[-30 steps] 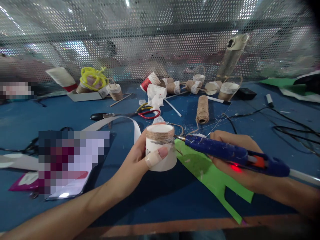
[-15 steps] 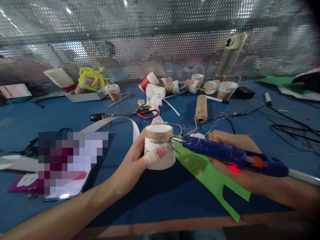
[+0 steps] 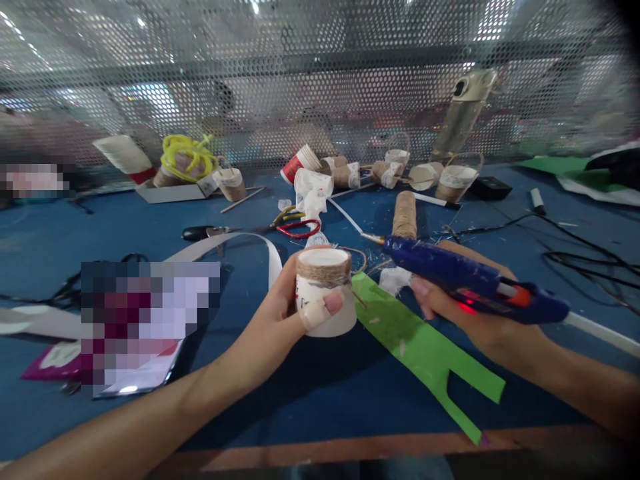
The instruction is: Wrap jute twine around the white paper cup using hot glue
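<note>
Clock directions are taken from the cup in the left hand (image 3: 280,308). Nearest, that hand is curled around one small white paper cup (image 3: 339,325), thumb across its front and fingers hidden behind. The cup is seemingly bottom-up, with one band of brown twine (image 3: 324,272) wound around its upper end and a short loose end sticking out toward four o'clock.

At three o'clock the right hand (image 3: 483,331) grips one blue plastic glue gun (image 3: 450,267); its finger on the trigger cannot be made out. Half a second ago the gun's metal tip was against the band; now it points clear, at one to two o'clock. That suggests gluing at this spot has paused or finished, though no fresh glue can be seen.

One bright green flat sheet (image 3: 400,327) lies at four o'clock on the blue worktop (image 3: 285,407). Farther out are one pair of red-and-yellow-handled scissors (image 3: 300,235) at eleven and one brown twine spool (image 3: 405,213) at two. Beyond, three twine-wrapped cups with arched handles can be counted: one at ten (image 3: 233,187), two around one (image 3: 399,155).
</note>
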A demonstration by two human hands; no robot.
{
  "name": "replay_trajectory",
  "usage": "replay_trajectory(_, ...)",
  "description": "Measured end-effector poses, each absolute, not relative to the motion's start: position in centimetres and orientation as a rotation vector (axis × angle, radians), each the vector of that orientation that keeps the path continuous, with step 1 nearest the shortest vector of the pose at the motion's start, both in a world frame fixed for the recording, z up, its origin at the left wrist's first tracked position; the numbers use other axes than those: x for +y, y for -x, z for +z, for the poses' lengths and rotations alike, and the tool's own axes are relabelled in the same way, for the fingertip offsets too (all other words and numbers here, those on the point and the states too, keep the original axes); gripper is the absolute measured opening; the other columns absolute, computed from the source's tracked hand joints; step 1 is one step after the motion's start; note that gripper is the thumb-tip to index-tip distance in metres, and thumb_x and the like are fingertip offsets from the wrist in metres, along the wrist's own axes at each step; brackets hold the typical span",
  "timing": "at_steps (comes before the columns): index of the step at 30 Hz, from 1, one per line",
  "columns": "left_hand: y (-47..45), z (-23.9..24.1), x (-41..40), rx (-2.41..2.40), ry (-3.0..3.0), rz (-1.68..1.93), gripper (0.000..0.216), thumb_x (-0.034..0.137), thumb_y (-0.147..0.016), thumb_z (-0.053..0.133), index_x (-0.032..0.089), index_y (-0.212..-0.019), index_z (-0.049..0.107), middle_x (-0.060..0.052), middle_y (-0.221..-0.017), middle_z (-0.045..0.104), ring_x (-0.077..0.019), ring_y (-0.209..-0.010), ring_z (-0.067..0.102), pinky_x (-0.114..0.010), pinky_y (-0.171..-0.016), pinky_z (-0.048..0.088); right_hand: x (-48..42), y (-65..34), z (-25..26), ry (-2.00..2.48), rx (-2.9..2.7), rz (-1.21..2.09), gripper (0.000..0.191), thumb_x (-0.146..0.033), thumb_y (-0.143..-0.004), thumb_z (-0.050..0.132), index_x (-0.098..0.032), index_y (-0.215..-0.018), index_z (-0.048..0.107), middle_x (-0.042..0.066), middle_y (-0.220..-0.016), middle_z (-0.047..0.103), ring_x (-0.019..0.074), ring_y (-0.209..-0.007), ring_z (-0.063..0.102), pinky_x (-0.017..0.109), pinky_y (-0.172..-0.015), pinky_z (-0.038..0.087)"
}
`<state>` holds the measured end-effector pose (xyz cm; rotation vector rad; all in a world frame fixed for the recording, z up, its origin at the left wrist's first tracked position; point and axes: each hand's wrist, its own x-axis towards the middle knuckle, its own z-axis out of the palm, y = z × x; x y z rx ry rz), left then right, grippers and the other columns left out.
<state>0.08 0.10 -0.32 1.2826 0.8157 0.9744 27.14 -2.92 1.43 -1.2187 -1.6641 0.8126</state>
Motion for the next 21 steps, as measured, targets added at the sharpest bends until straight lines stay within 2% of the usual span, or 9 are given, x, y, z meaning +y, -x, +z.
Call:
replay_trajectory(2,-0.3,-0.2,0.1,0.820,-1.298,0.964,0.051,0.039,-0.092,0.086,0.031,-0.139,0.066,-0.004,-0.131,0.078,-0.0283,-0.122,0.071,-0.035,-0.102,0.057,-2.9,-26.9,1.4,1.223,-1.623,0.892,0.014,-0.034,-0.092,0.083,-0.031,-0.091,0.069,-0.002,-0.086,0.073,0.0212,-0.082,0.072,0.035,-0.075,0.058)
replay_trajectory(5,-0.6,0.2,0.0,0.852,-1.327,0.935,0.056,0.042,-0.090,0.088,0.029,-0.138,0.063,-0.005,-0.129,0.077,-0.0284,-0.121,0.071,-0.035,-0.101,0.057,-2.7,-26.6,1.2,1.175,-1.578,1.099,0.020,-0.038,-0.088,0.088,-0.035,-0.103,0.074,-0.001,-0.107,0.081,0.0256,-0.102,0.078,0.038,-0.088,0.065)
replay_trajectory(7,-0.8,0.4,0.0,0.875,-1.342,0.921,0.057,0.044,-0.089,0.087,0.028,-0.137,0.061,-0.006,-0.127,0.077,-0.0293,-0.121,0.071,-0.036,-0.101,0.057,-2.5,-26.3,0.8,1.070,-1.546,1.294,0.027,-0.037,-0.088,0.089,-0.037,-0.110,0.075,-0.001,-0.116,0.083,0.0263,-0.112,0.079,0.041,-0.096,0.067)
replay_trajectory(9,-0.9,0.5,0.1,0.885,-1.351,0.911,0.056,0.045,-0.089,0.087,0.027,-0.136,0.060,-0.005,-0.126,0.078,-0.0299,-0.121,0.071,-0.037,-0.102,0.057,-2.4,-26.1,0.4,0.989,-1.514,1.459,0.032,-0.035,-0.088,0.088,-0.037,-0.116,0.073,0.000,-0.116,0.084,0.0269,-0.116,0.079,0.044,-0.099,0.067)
replay_trajectory(11,-0.9,0.5,0.1,0.878,-1.355,0.908,0.055,0.043,-0.089,0.087,0.028,-0.134,0.059,-0.005,-0.127,0.077,-0.0297,-0.122,0.070,-0.036,-0.103,0.056,-2.5,-26.0,0.1,0.954,-1.501,1.533,0.037,-0.034,-0.088,0.088,-0.035,-0.122,0.071,0.000,-0.105,0.083,0.0256,-0.108,0.081,0.044,-0.095,0.068)
replay_trajectory(14,-1.0,0.5,0.1,0.891,-1.365,0.908,0.056,0.043,-0.089,0.087,0.029,-0.135,0.059,-0.005,-0.129,0.076,-0.0305,-0.124,0.069,-0.037,-0.103,0.056,-2.7,-26.0,0.0,0.964,-1.507,1.508,0.041,-0.030,-0.084,0.092,-0.035,-0.120,0.072,-0.004,-0.088,0.078,0.0193,-0.088,0.079,0.035,-0.081,0.067)
replay_trajectory(18,-1.0,0.5,0.2,0.924,-1.375,0.887,0.060,0.045,-0.087,0.088,0.028,-0.137,0.058,-0.006,-0.126,0.076,-0.0314,-0.122,0.070,-0.039,-0.102,0.057,-2.9,-25.8,0.3,1.034,-1.442,1.299,0.034,-0.020,-0.081,0.095,-0.034,-0.104,0.074,-0.006,-0.093,0.076,0.0119,-0.071,0.071,0.025,-0.065,0.064)
replay_trajectory(21,-1.0,0.6,0.2,0.907,-1.370,0.876,0.061,0.043,-0.085,0.089,0.028,-0.135,0.058,-0.006,-0.126,0.076,-0.0318,-0.122,0.070,-0.038,-0.101,0.058,-2.8,-25.6,0.4,1.011,-1.414,1.170,0.030,-0.019,-0.082,0.093,-0.033,-0.100,0.073,-0.007,-0.098,0.078,0.0090,-0.063,0.069,0.022,-0.057,0.062)
